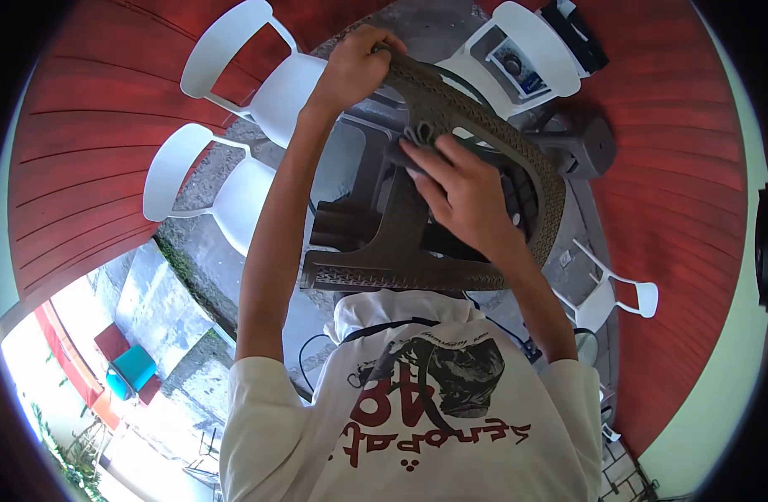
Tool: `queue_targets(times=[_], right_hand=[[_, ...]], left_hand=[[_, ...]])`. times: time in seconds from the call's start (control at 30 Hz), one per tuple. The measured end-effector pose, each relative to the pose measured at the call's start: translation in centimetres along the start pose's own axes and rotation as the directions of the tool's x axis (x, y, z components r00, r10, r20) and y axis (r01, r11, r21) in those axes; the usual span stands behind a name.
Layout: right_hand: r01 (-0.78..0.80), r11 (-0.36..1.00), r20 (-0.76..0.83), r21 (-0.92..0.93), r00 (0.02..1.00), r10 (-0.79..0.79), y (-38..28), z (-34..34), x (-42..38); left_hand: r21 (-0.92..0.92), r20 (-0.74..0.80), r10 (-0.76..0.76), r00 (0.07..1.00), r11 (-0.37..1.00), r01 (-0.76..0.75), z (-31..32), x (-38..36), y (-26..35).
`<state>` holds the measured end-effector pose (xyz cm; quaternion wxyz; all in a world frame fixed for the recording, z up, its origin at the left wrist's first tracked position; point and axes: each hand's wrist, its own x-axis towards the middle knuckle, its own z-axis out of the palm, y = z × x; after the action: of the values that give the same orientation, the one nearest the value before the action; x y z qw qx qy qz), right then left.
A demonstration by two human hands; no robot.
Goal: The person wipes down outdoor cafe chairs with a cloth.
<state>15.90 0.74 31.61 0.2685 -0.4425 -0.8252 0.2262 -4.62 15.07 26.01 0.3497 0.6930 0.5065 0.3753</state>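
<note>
Steadying the tilted brown chair (484, 159), left hand (359, 63) grips its upper rim; right hand (459, 188) presses a cloth (423, 134) against it.

One head-worn camera looks steeply down (fisheye, close) over the person's arms.

Grey concrete floor (196, 188) runs through the middle here, red boards on either side. Standing on it: two white chairs (233, 180) on the left, a third white chair (518, 50) at far right (something small on its seat), a dark stool (581, 146) just beside it, another white chair (610, 297) lower right.
</note>
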Motion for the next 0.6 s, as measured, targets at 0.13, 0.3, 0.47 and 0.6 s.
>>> queue_targets(times=[0.13, 0.3, 0.47, 0.6], right_hand=[[0.162, 0.984, 0.127, 0.071, 0.977, -0.170, -2.8, 1.1, -5.2], [0.145, 0.989, 0.089, -0.036, 0.986, -0.141, -1.8, 0.6, -3.5], [0.098, 0.992, 0.107, 0.083, 0.988, -0.107, -4.3, 1.4, -5.9], [0.104, 0.992, 0.154, 0.073, 0.982, -0.114, -6.2, 2.1, -9.0]], left_hand=[[0.005, -0.039, 0.030, 0.999, 1.000, -0.030, 0.4, -0.3, -0.3], [0.023, -0.060, 0.101, 0.993, 0.995, -0.099, 0.5, -0.5, -0.4], [-0.040, -0.095, 0.020, 0.995, 0.999, -0.024, 0.8, -0.7, 0.2], [-0.052, -0.077, 0.056, 0.995, 0.997, -0.060, 0.8, -0.8, -0.4]])
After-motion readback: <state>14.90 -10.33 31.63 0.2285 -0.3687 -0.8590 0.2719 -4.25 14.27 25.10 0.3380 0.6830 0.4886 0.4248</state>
